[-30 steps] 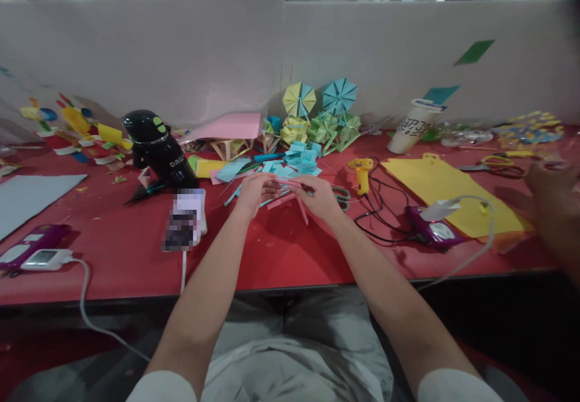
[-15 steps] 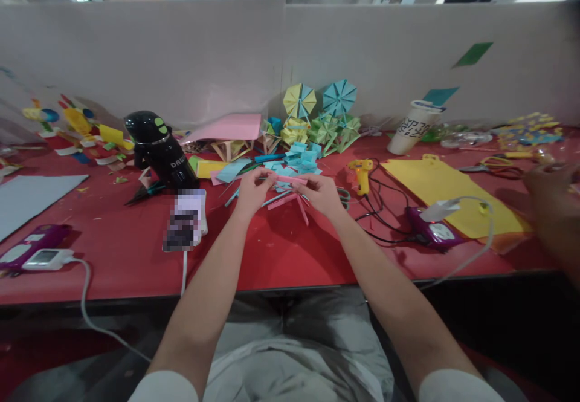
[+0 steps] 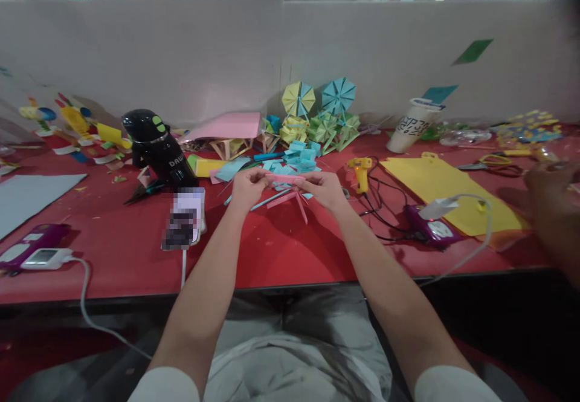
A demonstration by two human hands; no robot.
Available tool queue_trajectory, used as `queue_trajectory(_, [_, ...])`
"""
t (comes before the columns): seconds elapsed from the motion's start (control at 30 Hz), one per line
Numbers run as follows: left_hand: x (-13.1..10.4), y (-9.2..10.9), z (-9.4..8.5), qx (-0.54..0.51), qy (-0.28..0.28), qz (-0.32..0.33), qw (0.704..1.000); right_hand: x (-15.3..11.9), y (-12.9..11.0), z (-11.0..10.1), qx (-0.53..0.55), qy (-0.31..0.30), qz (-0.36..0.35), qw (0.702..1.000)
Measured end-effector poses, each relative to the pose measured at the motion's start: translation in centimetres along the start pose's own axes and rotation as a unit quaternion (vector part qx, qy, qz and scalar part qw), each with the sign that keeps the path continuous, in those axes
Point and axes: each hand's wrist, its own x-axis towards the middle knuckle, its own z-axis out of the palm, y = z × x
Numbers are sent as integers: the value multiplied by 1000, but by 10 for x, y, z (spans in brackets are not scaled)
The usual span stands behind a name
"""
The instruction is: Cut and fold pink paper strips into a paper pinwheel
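A narrow pink paper strip (image 3: pixel 285 179) is stretched between my two hands, just above the red table. My left hand (image 3: pixel 249 189) pinches its left end, and my right hand (image 3: pixel 322 189) pinches the other end. Below them on the table lie more folded pink strips (image 3: pixel 299 207) and thin blue strips (image 3: pixel 270 200). Behind my fingers is a heap of small light-blue paper pieces (image 3: pixel 302 157). The fingertips partly cover the strip's ends.
Paper umbrellas (image 3: pixel 339 95) stand at the back. Left are a black bottle (image 3: pixel 156 148) and a phone (image 3: pixel 185 217). On the right are a yellow glue gun (image 3: pixel 361 173) with cables, a power strip (image 3: pixel 430 228), yellow paper (image 3: pixel 435 187), a cup (image 3: pixel 414 125) and another person's hand (image 3: pixel 550 190).
My hands have shifted slightly left, still holding the pink strip, whose broader face now shows more. The things on the table lie as before.
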Motion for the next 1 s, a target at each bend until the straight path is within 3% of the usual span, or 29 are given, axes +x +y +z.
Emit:
queue_trajectory(0.5, [0, 1, -2, 36, -6, -19, 999, 2, 1, -2, -4, -37, -12, 999])
queue_trajectory(1.0, [-4, 6, -7, -60, -64, -66, 994, 2, 3, -5, -15, -20, -47, 999])
